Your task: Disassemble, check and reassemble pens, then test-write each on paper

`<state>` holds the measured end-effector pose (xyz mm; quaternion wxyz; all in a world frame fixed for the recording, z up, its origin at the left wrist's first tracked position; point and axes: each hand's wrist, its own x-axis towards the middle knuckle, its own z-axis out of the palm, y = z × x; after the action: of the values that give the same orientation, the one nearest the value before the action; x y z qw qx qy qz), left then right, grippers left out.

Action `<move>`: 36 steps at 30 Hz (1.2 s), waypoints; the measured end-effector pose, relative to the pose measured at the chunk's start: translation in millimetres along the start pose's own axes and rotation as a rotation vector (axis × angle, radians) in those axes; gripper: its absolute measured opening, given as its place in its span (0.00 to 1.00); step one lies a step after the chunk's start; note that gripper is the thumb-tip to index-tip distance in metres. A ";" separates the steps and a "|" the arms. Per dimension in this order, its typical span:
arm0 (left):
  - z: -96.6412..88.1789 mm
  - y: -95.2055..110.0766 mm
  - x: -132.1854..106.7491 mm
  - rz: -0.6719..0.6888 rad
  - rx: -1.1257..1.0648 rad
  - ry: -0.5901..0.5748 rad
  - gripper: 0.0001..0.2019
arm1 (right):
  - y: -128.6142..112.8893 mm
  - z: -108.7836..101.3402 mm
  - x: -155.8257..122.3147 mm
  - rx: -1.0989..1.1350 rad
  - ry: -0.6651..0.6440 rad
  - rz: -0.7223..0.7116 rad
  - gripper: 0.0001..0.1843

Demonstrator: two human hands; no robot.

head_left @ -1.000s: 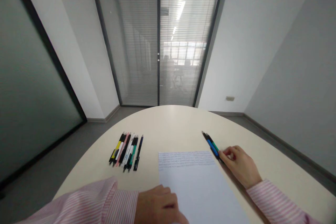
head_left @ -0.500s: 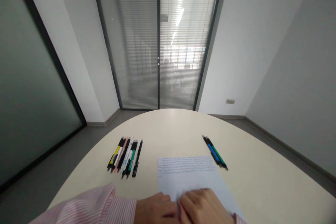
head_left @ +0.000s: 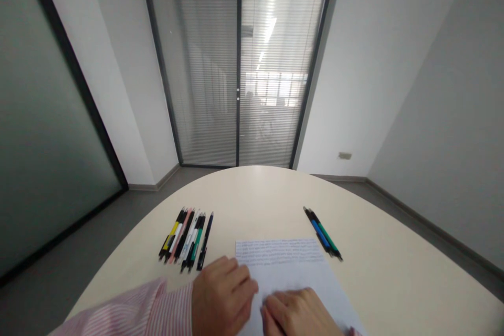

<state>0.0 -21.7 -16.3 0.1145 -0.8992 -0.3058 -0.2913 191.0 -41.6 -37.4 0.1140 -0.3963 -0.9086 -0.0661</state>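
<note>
Left hand (head_left: 222, 294) loosely curled at the sheet's left edge, grip unclear. Right hand (head_left: 299, 315) narrow, fingers lying close together on the lower printed paper sheet (head_left: 283, 268), keeping contact low on the page; can't tell if pinching. Row of pens (head_left: 187, 239) left of sheet, pen pair (head_left: 323, 234) right, on cream table (head_left: 394, 252).
</note>
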 end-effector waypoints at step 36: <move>-25.8 -5.9 19.6 -0.917 -1.506 -0.011 0.18 | 3.4 -25.1 3.9 0.772 -0.028 0.392 0.21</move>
<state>-2.8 -17.5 16.2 -0.6382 -0.5259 -0.3641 -0.4285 194.9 -41.8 -12.0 0.2520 -0.4903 -0.7758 0.3069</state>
